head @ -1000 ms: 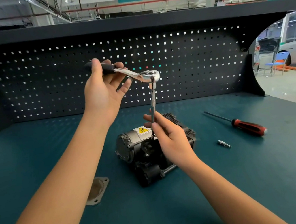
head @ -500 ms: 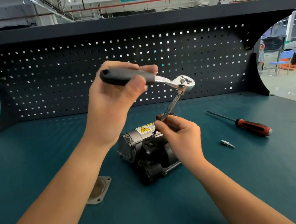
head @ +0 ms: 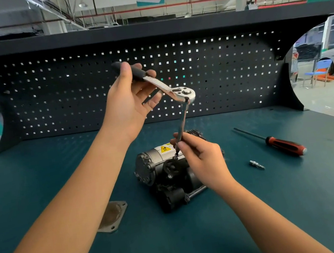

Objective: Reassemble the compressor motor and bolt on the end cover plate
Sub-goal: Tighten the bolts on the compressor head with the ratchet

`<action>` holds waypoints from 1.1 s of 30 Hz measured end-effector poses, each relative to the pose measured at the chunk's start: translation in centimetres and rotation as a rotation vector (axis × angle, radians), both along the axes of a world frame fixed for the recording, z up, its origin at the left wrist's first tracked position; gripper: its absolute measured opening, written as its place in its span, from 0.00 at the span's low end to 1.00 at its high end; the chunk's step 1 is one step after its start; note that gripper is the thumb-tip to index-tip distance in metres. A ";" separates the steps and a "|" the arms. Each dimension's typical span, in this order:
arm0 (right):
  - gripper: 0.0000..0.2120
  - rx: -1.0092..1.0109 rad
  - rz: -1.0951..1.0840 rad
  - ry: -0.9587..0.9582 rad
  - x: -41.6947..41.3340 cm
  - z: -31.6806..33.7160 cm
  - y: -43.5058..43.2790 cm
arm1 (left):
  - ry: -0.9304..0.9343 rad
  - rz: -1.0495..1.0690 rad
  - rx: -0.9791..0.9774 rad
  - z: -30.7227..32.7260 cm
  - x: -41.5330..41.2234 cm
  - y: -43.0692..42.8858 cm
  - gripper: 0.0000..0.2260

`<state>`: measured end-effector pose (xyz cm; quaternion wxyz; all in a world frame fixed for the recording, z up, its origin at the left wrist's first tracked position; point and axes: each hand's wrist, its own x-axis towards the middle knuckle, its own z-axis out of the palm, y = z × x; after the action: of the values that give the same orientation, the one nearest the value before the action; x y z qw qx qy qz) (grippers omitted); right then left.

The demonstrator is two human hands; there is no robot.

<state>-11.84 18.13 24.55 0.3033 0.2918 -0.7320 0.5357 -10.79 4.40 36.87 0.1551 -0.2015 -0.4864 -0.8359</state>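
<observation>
Loosely, the left hand (head: 128, 104) curls around the black-gripped steel ratchet wrench (head: 159, 84), while the right hand (head: 201, 156) pinches its thin extension bar (head: 182, 121) above the heavy, rigid metal compressor motor (head: 168, 173) resting mid-bench; the flat, light square end cover plate (head: 112, 216) lies apart, best lifted by its edges.

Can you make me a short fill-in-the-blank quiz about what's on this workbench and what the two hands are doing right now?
1. The left hand holds the ratchet wrench by its black ____.
2. The right hand steadies the wrench's extension bar above the ____ motor.
3. The end cover plate lies flat on the bench, to the ____ of the motor.
4. The screwdriver lying to the right has a red and black ____.

Missing words: handle; compressor; left; handle
</observation>
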 end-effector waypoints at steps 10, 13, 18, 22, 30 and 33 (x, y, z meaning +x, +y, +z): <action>0.04 -0.169 -0.138 -0.058 0.0 0.2 -0.6 | 0.649 0.318 -0.265 -3.0 5.7 2.7 0.07; 0.03 -0.136 -0.143 -0.065 -0.1 0.6 -0.1 | 0.687 0.360 -0.361 -4.0 6.1 2.6 0.10; 0.09 0.061 -0.050 -0.052 -0.4 0.7 0.9 | 0.224 0.205 0.021 -2.4 3.3 0.1 0.08; 0.14 0.082 0.031 -0.128 -0.4 0.9 0.3 | 0.095 0.150 0.111 -1.1 0.7 -0.4 0.13; 0.16 0.169 0.205 -0.191 -0.8 3.2 1.3 | -0.101 -0.175 0.378 1.9 -2.2 1.7 0.22; 0.16 0.167 0.253 -0.213 -1.1 3.9 1.8 | -0.243 -0.398 0.256 3.0 -2.5 2.2 0.21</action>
<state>-12.92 19.98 28.43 0.1291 0.3474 -0.7593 0.5349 -13.34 6.60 39.83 -0.0476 -0.1703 -0.3426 -0.9227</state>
